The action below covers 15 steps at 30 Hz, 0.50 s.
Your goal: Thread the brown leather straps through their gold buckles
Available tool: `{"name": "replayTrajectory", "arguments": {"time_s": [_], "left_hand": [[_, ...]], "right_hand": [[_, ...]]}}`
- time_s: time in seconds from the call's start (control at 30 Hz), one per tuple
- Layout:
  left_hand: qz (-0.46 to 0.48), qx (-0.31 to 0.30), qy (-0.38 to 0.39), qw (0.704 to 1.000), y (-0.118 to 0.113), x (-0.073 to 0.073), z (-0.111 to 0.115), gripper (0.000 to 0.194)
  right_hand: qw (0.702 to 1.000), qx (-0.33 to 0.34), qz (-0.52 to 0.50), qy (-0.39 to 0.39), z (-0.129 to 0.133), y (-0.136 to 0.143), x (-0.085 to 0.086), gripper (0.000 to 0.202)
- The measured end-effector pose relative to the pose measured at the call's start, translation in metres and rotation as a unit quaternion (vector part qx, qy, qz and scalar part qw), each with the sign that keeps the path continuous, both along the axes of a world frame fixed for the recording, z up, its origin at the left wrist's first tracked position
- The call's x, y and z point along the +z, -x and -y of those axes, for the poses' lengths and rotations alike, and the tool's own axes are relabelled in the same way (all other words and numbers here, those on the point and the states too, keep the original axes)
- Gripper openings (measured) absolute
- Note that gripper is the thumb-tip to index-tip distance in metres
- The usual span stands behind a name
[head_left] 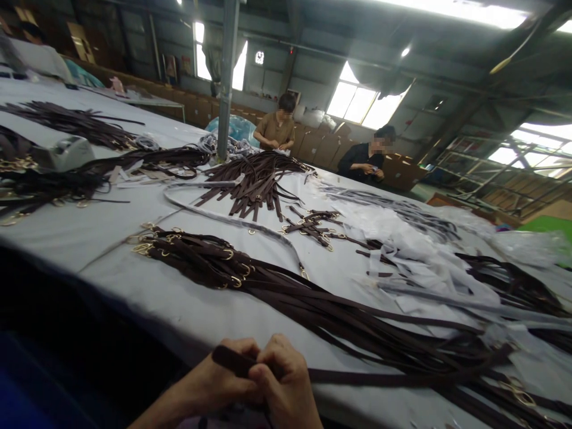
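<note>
At the near table edge, my left hand [218, 381] and my right hand [286, 381] meet, both closed on one dark brown strap [366, 378]. A rounded strap end sticks out over my left fingers, while the long part runs right from my right hand across the table. Just beyond the hands lies a long bundle of similar straps [286, 289], with gold metal rings at its left end. What the fingertips cover is hidden.
The white-covered table [147, 310] holds another strap pile [250, 182], white wrapping material [402, 238] and a grey-white device [67, 154] at left. A metal post [227, 83] rises beyond. Two people [276, 128] [364, 161] work at the far side.
</note>
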<state>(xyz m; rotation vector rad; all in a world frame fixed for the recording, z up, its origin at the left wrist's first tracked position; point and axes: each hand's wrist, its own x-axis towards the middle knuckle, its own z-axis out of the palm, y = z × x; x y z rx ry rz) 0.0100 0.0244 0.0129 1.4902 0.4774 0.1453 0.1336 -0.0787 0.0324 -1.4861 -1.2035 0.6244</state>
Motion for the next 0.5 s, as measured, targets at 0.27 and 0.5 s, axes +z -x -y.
{"name": "replayTrajectory", "arguments": {"time_s": [0.27, 0.5], "left_hand": [[-0.027, 0.018, -0.056, 0.998, 0.001, -0.008, -0.009, 0.025], [-0.005, 0.086, -0.1, 0.991, 0.001, -0.005, -0.01, 0.021]], "right_hand": [[0.973, -0.061, -0.218, 0.052, 0.024, -0.028, -0.013, 0.05], [0.975, -0.127, -0.067, 0.168, 0.027, -0.031, -0.014, 0.041]]}}
